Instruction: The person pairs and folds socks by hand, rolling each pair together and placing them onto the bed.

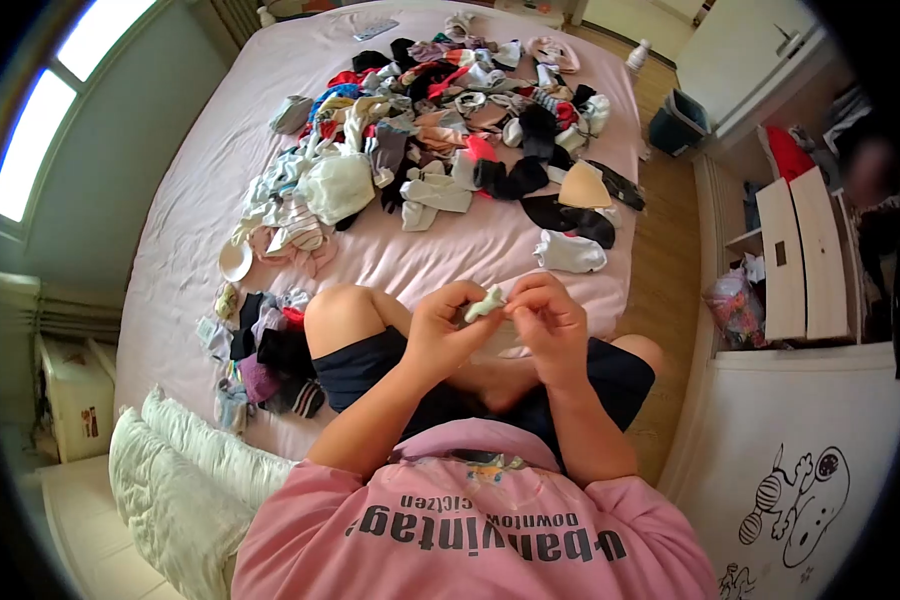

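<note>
A small bunched pale sock (484, 303), whitish green, is held above my lap between both hands. My left hand (448, 328) is closed around its left end, with the bundle showing between thumb and fingers. The fingertips of my right hand (550, 322) pinch together at its right end. Beyond my knees spreads a large heap of mixed socks and small clothes (440, 110). A white sock (570, 252) lies apart at the near right of that heap. By my left knee sits a smaller pile of rolled socks (262, 355).
The pink-sheeted bed (185, 215) bears everything. Left of the heap lies a pale round cup-shaped piece (235, 261). White pillows (185, 480) rest behind me on the left. A dark bin (679, 122) and open shelves (805, 255) stand off the bed's right side.
</note>
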A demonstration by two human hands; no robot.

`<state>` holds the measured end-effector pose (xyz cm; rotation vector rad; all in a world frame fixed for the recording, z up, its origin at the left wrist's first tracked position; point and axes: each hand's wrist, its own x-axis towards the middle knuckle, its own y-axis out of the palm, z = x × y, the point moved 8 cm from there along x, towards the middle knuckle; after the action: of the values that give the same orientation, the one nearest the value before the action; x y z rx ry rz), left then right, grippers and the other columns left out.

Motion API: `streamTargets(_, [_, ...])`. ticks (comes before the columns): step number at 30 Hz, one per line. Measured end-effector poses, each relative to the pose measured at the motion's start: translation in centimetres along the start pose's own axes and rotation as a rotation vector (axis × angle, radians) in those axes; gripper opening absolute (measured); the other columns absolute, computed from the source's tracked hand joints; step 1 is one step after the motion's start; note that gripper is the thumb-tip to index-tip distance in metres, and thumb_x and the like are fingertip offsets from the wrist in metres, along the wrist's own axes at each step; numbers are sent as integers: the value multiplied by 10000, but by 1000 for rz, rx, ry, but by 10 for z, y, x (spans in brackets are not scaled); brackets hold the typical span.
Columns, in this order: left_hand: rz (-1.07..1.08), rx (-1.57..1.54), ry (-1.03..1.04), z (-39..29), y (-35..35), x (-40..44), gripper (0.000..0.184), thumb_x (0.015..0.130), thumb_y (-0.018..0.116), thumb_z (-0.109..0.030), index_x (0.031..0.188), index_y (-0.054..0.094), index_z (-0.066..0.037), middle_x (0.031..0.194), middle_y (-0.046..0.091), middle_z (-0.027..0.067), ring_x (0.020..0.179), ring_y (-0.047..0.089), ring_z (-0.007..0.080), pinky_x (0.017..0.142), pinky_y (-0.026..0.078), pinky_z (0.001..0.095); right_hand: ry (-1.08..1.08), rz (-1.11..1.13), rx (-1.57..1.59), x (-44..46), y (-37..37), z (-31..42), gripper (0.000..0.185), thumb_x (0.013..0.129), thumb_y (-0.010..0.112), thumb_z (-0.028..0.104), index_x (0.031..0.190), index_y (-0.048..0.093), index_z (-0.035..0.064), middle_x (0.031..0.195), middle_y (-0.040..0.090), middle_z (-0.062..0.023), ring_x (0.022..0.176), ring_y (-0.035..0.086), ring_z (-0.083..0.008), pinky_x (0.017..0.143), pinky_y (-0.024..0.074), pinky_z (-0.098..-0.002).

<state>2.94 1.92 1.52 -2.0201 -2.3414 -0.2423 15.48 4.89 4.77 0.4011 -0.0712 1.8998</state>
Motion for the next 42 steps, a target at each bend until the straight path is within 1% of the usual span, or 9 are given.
streamTargets(4, [-29, -182, -97, -1, 0, -3, 95, 733, 616, -27, 799, 548, -22, 695, 511, -39, 630, 443, 15, 533, 342, 163, -109, -26, -380, 2, 4, 19, 100, 696, 602, -9, 785, 600, 37, 838, 568, -77, 765, 532, -167, 704, 415, -247])
streamTargets(5, [56, -112, -110, 3, 0, -5, 105, 779, 578, 7, 866, 527, -24, 794, 514, -24, 722, 478, 36, 636, 376, 161, -249, -13, -509, 2, 4, 26, 128, 664, 630, 5, 783, 602, 45, 839, 578, -85, 748, 542, -208, 691, 428, -274])
streamTargets(8, [71, 13, -46, -6, 1, -6, 117, 781, 572, 10, 883, 525, -19, 804, 523, -21, 727, 482, 39, 637, 380, 164, -387, 68, -749, 2, 10, 38, 160, 630, 646, 18, 778, 600, 60, 807, 579, -70, 722, 542, -228, 651, 434, -300])
streamTargets(14, [81, -121, -145, 3, 4, -9, 105, 796, 587, -64, 872, 556, 2, 765, 550, -16, 704, 491, 37, 618, 389, 173, -507, 116, -729, -5, 12, 43, 183, 607, 652, 20, 772, 593, 74, 771, 576, -47, 683, 536, -230, 597, 429, -308])
streamTargets(22, [120, -426, -275, 11, 18, -13, 126, 812, 575, -60, 922, 571, 0, 828, 597, 13, 736, 539, 57, 653, 428, 190, -283, -16, -250, -12, -4, 22, 136, 668, 605, -24, 787, 591, 40, 801, 569, -62, 688, 521, -158, 603, 412, -256])
streamTargets(27, [112, -353, -233, 15, 20, -13, 131, 813, 573, -51, 931, 566, 6, 825, 583, 5, 735, 529, 50, 646, 423, 179, -134, -49, -24, -13, -10, 1, 91, 717, 594, -12, 796, 594, 34, 836, 564, -50, 692, 491, -105, 597, 392, -221])
streamTargets(33, [78, -198, -164, 16, 17, -9, 127, 812, 573, -39, 928, 558, 11, 833, 564, -5, 745, 510, 47, 653, 409, 178, -114, -18, -98, -11, -11, 1, 57, 729, 594, 6, 782, 584, 27, 845, 567, -55, 712, 507, -116, 618, 402, -219])
streamTargets(39, [90, -182, -151, 13, 16, -5, 172, 817, 563, -44, 974, 506, 1, 883, 537, 8, 801, 480, 53, 698, 390, 187, -111, 96, -436, 1, -15, 9, 80, 732, 591, 7, 811, 586, 20, 864, 600, -99, 763, 572, -142, 649, 444, -234])
streamTargets(42, [66, -108, -91, 10, 13, -4, 191, 826, 556, -62, 996, 486, -9, 913, 525, 12, 820, 473, 55, 710, 390, 195, 42, 124, -421, 0, -22, -3, 67, 751, 579, -4, 816, 577, 13, 873, 611, -100, 785, 590, -156, 667, 465, -241])
